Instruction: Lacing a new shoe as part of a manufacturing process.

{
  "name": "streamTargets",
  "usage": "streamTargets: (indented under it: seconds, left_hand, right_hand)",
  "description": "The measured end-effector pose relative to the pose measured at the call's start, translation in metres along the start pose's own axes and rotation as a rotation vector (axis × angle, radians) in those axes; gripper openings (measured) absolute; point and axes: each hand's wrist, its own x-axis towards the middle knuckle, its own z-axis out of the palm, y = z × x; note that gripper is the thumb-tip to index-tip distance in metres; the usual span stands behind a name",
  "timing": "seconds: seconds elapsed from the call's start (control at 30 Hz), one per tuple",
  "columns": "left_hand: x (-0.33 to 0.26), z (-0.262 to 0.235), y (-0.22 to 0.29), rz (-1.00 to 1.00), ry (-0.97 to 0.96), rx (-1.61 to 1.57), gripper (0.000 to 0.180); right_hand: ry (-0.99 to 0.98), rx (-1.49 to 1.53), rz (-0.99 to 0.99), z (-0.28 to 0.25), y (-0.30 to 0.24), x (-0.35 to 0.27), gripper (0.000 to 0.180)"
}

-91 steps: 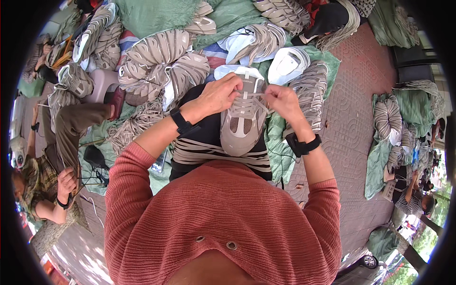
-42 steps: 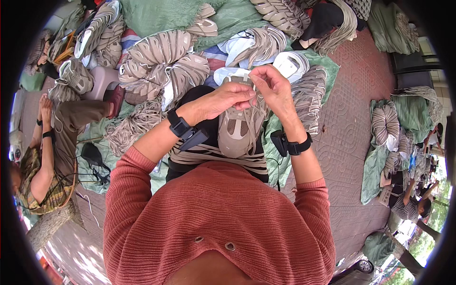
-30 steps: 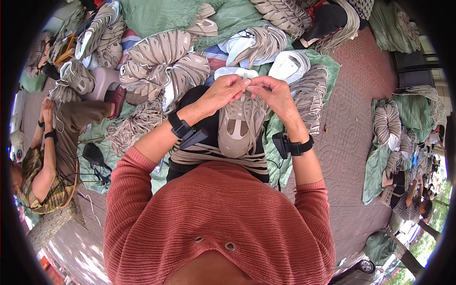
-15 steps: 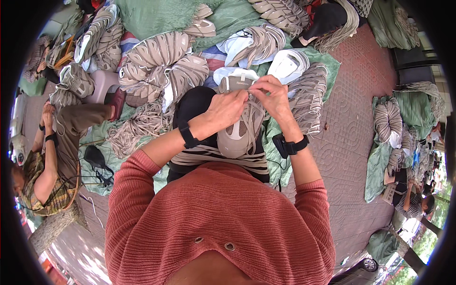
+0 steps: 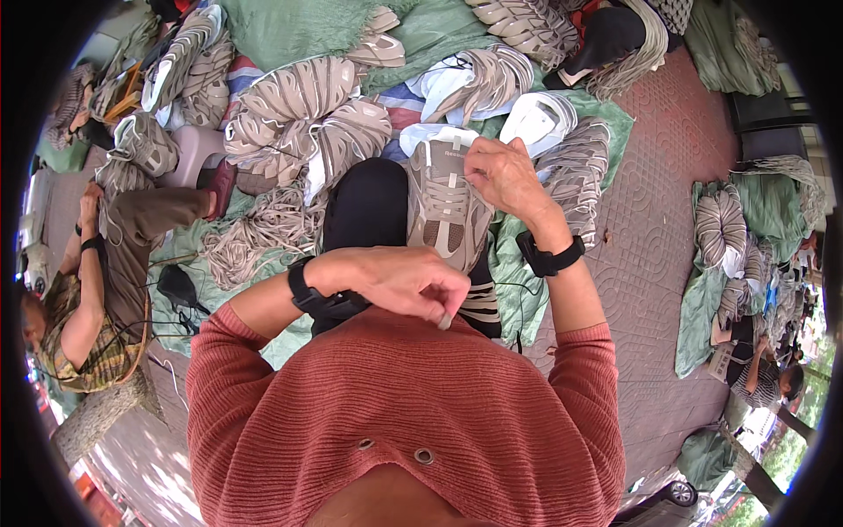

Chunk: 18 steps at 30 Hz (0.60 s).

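A grey-beige sneaker point(image 5: 443, 198) rests upright on my lap, its toe toward me and pale laces point(image 5: 448, 200) crossing its tongue. Beside the tongue and upper eyelets is my right hand point(image 5: 507, 178), fingers curled into a pinch; what they hold, if anything, is hidden. My left hand point(image 5: 408, 283) is apart from the shoe, low over the lap in front of my sweater. Its thumb and fingers are pressed together, with a small pale bit at the tips that I cannot make out. Loose pale laces point(image 5: 479, 303) lie over my thigh, partly behind that hand.
Stacked shoe uppers point(image 5: 294, 92) and a white-lined shoe piece point(image 5: 537, 123) lie on green sheeting ahead. A heap of laces point(image 5: 263, 237) is to the left. Another person point(image 5: 88, 316) sits at far left, near a black mask-like item point(image 5: 178, 288). Brick paving point(image 5: 654, 220) runs along the right.
My left hand has left the top of the shoe and come down toward my body. My right hand stays by the tongue, slightly lower. More of the shoe's lacing shows.
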Motion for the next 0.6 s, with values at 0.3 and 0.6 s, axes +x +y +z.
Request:
streamTargets:
  seconds: [0.3, 0.6]
  left_hand:
    - [-0.064, -0.039, 0.114, 1.075, -0.412, -0.502, 0.011]
    - [-0.073, -0.011, 0.107, 0.709, -0.114, -0.024, 0.021]
  right_hand:
    - [0.057, 0.117, 0.11, 0.03, 0.005, -0.008, 0.011]
    - [0.031, 0.145, 0.088, 0.022, 0.001, -0.003, 0.009]
